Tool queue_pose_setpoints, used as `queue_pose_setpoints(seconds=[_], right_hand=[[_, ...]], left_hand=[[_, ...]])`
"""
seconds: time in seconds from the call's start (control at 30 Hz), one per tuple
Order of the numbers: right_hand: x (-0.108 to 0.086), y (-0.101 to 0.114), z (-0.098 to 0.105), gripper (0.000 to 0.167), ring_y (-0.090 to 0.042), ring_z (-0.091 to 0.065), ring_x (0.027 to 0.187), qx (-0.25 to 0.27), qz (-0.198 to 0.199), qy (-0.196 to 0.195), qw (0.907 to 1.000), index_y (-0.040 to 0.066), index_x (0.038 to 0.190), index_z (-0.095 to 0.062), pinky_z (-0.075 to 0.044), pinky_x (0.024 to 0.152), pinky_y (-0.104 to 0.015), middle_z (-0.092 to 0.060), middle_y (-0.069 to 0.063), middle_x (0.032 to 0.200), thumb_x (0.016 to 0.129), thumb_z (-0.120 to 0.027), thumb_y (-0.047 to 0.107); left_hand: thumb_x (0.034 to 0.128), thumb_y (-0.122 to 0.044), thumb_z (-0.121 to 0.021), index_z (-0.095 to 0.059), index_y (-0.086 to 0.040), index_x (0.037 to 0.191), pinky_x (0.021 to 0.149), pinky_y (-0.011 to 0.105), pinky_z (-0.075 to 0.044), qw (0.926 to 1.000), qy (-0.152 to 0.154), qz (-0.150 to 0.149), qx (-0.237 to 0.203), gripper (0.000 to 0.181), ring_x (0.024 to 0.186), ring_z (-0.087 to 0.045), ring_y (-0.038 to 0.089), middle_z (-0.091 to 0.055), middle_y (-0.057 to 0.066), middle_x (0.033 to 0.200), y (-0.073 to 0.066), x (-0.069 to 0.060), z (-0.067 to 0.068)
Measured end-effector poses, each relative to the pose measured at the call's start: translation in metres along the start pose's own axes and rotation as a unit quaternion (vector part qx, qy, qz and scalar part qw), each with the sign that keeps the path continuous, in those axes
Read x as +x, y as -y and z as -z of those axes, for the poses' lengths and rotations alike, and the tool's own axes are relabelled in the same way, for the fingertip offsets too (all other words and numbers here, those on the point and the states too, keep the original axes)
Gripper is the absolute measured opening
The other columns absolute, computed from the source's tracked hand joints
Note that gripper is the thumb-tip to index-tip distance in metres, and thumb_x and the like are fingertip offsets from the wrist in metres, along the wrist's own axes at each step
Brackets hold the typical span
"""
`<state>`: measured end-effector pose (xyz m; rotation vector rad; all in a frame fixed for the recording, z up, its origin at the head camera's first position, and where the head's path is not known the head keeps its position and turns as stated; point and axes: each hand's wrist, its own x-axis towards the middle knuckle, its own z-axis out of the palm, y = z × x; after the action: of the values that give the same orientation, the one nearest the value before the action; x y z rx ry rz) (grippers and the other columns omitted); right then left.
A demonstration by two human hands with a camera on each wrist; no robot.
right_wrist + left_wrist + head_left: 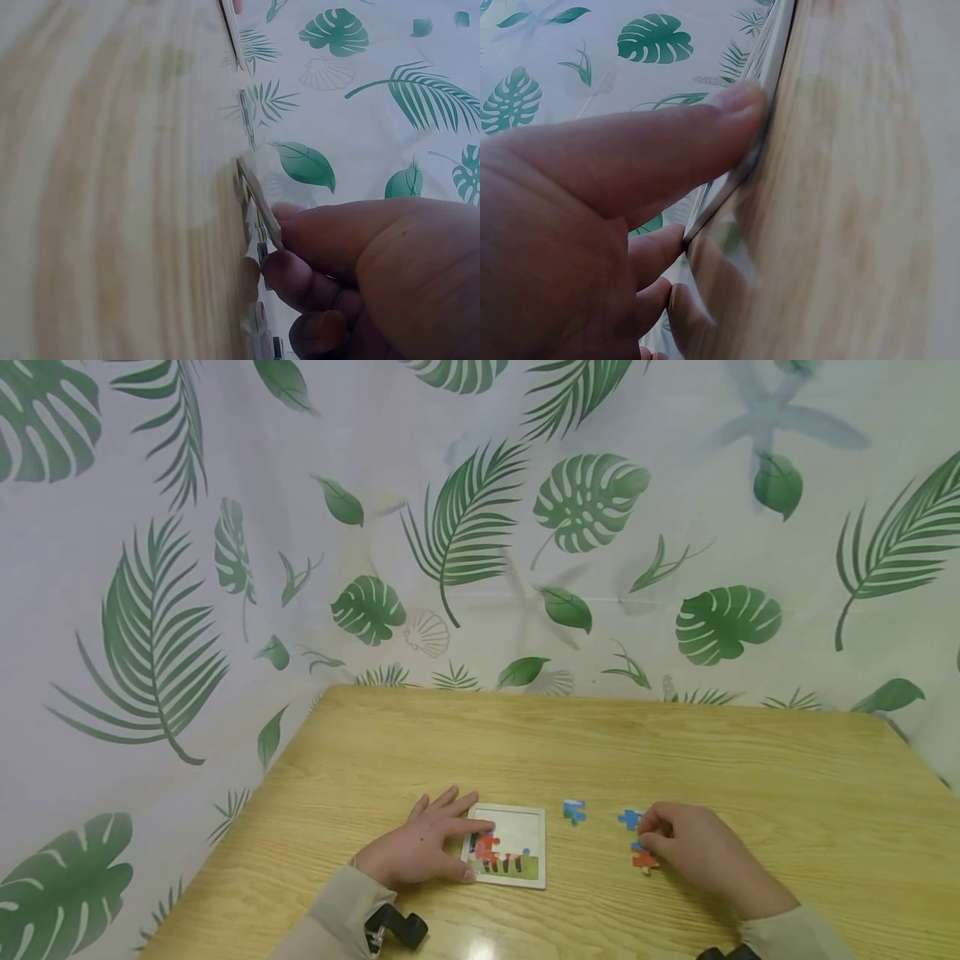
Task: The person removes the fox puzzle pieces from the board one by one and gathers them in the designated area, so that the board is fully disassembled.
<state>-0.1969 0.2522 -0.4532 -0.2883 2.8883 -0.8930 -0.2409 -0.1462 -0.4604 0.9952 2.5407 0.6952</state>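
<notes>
A person in pale sleeves point(337, 893) sits or stands at a yellow wood-grain table point(450, 743), before a white cloth backdrop printed with green leaves point(495, 618), working on a small jigsaw. The square, pale shallow puzzle tray point(517, 827) lies flat near the front of the table, between the two hands. The left hand point(423, 845) has its fingers spread apart: the thumb rests at the tray's near left corner and the index finger stretches over the left rim onto the picture. The right hand point(693, 843), off to the right of the tray, has thumb and forefinger together, pinching a thin puzzle piece point(260, 202); it is tilted and edge-on in the right wrist view, so I cannot tell which picture part it bears. By my reading the puzzle is partly done: a green strip with dark stripes point(528, 867) fills the bottom, and a red section point(486, 845) is set along the left. The upper and right parts of the tray show bare backing, so a good share seems left to fill. Outside it, a blue-and-green piece point(573, 811) lies just right of the tray, well apart from the right hand, while a blue-and-white piece point(628, 819) and a red-and-blue piece point(644, 859) sit by the right fingertips. More may be hidden under that hand.
</notes>
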Motion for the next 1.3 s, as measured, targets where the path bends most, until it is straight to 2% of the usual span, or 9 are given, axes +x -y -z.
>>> queue_pose_setpoints(seconds=[0.43,0.73,0.93,1.13,1.3], right_hand=[[-0.001,0.002,0.001,0.008,-0.013,-0.055,0.074,0.006,-0.006,0.003,1.0000,0.018,0.097,-0.070,-0.047,0.067,-0.036,-0.063,0.008,0.082,0.098,-0.069,0.026],[-0.002,0.007,0.001,0.013,-0.012,-0.058,0.076,0.039,-0.005,0.004,0.9992,0.021,0.096,-0.070,-0.048,0.069,-0.035,-0.065,0.010,0.082,0.099,-0.067,0.033],[-0.003,0.018,0.000,0.015,-0.016,-0.055,0.067,0.064,0.008,0.010,0.9978,0.017,0.096,-0.069,-0.046,0.060,-0.032,-0.065,0.005,0.082,0.099,-0.067,0.031],[0.002,0.031,-0.001,0.012,-0.014,-0.055,0.068,0.063,0.019,0.006,0.9978,0.016,0.098,-0.071,-0.048,0.061,-0.032,-0.065,0.006,0.085,0.099,-0.067,0.027],[0.007,0.041,-0.005,0.009,-0.014,-0.056,0.069,0.057,0.029,0.004,0.9979,0.018,0.097,-0.071,-0.049,0.061,-0.031,-0.064,0.006,0.085,0.099,-0.067,0.026]], left_hand=[[0.0876,-0.046,-0.075,-0.051,-0.031,0.151,0.119,0.060,0.004,1.0000,-0.003,0.004,0.005,0.070,0.154,-0.003,0.032,-0.019,0.005,0.168,0.000,0.000,-0.001],[0.0884,-0.044,-0.075,-0.050,-0.028,0.152,0.119,0.061,0.005,1.0000,-0.005,-0.002,0.008,0.070,0.154,-0.002,0.032,-0.019,0.007,0.168,-0.001,-0.001,0.000],[0.0867,-0.042,-0.078,-0.042,-0.021,0.157,0.119,0.059,0.004,1.0000,-0.009,0.002,0.003,0.081,0.154,-0.002,0.031,-0.017,0.007,0.168,-0.002,-0.001,-0.001],[0.0851,-0.043,-0.079,-0.029,-0.011,0.161,0.121,0.055,0.004,0.9997,-0.010,0.020,-0.008,0.097,0.155,-0.004,0.028,-0.017,0.008,0.168,-0.004,-0.001,0.001],[0.0845,-0.043,-0.079,-0.025,-0.008,0.161,0.121,0.054,0.005,0.9995,-0.010,0.028,-0.013,0.100,0.155,-0.004,0.026,-0.017,0.008,0.168,-0.005,-0.001,0.002]])
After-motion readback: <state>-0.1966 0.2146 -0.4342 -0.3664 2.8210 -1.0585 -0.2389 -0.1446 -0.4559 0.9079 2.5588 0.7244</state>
